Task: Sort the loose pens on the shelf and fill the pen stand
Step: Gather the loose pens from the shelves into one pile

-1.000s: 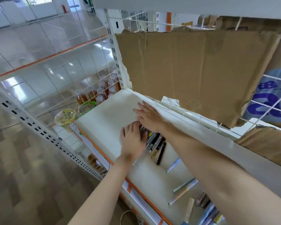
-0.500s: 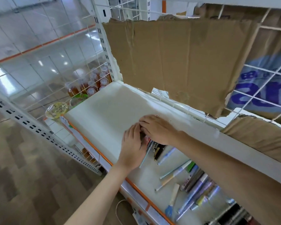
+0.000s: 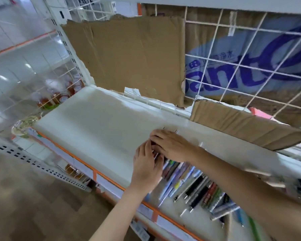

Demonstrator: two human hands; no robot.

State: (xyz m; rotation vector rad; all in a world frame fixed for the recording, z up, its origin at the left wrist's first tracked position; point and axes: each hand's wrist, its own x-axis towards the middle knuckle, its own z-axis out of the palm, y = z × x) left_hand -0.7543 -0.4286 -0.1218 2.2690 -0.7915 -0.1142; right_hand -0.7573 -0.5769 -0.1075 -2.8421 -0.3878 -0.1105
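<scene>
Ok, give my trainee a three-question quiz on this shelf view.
1. True or false: both hands are on the pens.
2. The loose pens lie on which side of the left hand: A) its left, B) its right?
3. What brown sheet lines the wire mesh behind the shelf?

Key: 1. True; the right hand and the left hand meet over a bunch. 2. B. 3. Cardboard.
</scene>
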